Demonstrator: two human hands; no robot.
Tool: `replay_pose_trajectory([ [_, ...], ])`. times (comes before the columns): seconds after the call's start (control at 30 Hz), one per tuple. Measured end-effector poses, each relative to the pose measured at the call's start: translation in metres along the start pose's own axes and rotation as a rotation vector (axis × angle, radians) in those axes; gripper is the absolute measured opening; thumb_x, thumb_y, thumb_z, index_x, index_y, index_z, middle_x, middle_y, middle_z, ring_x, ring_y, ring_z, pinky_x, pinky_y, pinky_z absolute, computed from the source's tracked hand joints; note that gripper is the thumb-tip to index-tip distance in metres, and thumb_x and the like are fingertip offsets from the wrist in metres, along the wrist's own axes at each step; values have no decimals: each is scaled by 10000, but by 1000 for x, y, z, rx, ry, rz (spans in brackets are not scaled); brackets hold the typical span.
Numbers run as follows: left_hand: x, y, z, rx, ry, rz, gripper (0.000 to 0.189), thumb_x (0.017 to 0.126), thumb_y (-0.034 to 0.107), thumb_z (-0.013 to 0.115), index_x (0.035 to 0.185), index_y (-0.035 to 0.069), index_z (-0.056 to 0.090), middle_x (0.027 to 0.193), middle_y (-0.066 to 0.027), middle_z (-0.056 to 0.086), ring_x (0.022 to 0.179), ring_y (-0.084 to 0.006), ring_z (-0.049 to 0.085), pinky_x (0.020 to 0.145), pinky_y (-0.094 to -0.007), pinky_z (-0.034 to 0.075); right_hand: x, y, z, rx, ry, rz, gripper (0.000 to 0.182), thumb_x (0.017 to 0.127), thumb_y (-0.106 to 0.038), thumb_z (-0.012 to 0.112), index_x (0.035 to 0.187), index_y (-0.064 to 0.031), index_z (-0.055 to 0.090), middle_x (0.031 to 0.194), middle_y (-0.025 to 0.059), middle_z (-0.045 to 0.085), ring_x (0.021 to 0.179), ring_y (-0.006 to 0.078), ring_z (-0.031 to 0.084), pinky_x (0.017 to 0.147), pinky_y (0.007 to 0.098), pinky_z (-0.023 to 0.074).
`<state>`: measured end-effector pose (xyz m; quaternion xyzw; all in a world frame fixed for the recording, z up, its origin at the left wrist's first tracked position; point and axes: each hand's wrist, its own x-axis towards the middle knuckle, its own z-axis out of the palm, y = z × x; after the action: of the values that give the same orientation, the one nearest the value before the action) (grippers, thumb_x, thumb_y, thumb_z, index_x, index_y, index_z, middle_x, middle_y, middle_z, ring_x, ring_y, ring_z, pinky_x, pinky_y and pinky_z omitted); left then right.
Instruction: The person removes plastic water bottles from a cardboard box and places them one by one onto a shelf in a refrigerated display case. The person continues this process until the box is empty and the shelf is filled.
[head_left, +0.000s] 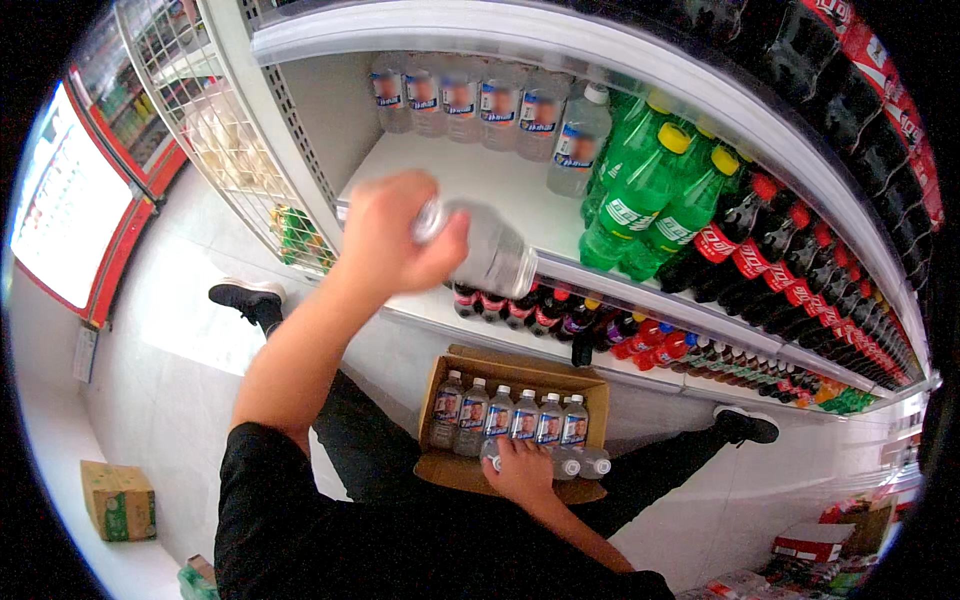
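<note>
My left hand is raised at the edge of the white shelf, closed around the neck end of a clear plastic bottle; the bottle is tilted and blurred. At the back of that shelf stands a row of labelled clear bottles. Below, my right hand rests on a clear bottle lying at the near side of an open cardboard box. Inside the box, several white-capped bottles stand in a row, and others lie beside my fingers.
Green soda bottles and cola bottles stand right on the same shelf. Small drink bottles line the lower shelf. A wire rack and a red-framed cooler are left. A closed carton sits lower left; packages lie lower right.
</note>
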<state>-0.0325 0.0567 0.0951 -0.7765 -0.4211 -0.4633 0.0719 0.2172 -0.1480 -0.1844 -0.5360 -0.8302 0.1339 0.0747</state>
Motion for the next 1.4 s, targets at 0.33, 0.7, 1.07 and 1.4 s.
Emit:
replay_pose_trajectory([
  [0.33, 102, -26, 112, 170, -128, -28, 480, 808, 473, 606, 745, 11, 723, 731, -243, 682, 731, -423, 692, 665, -493, 572, 4, -3, -10, 12, -71, 35, 473, 838, -478, 648, 1065, -63, 652, 972, 146, 711, 868, 346, 699, 775, 501, 552],
  [0.7, 137, -23, 161, 184, -217, -140, 538, 816, 539, 594, 835, 25, 754, 873, -293, 697, 875, -442, 702, 783, -541, 569, 6, 0, 3, 70, -139, 65, 533, 869, -502, 596, 1163, -61, 648, 1087, 172, 695, 1004, 376, 670, 881, 537, 520],
  [1.07, 123, -23, 164, 215, -119, -75, 546, 912, 536, 560, 1036, 19, 681, 874, -273, 700, 810, -435, 708, 721, -524, 579, 6, 2, 6, 64, -110, 53, 519, 840, -484, 639, 1130, -54, 639, 1031, 156, 686, 948, 361, 670, 836, 521, 524],
  [1.4, -121, 10, 160, -284, -91, -180, 216, 857, 175, 691, 971, 42, 564, 820, -164, 625, 654, -362, 638, 527, -464, 486, 0, 5, 1, 124, -48, -8, 589, 823, -538, 654, 1175, -65, 646, 1141, 154, 684, 1023, 369, 667, 907, 543, 524],
])
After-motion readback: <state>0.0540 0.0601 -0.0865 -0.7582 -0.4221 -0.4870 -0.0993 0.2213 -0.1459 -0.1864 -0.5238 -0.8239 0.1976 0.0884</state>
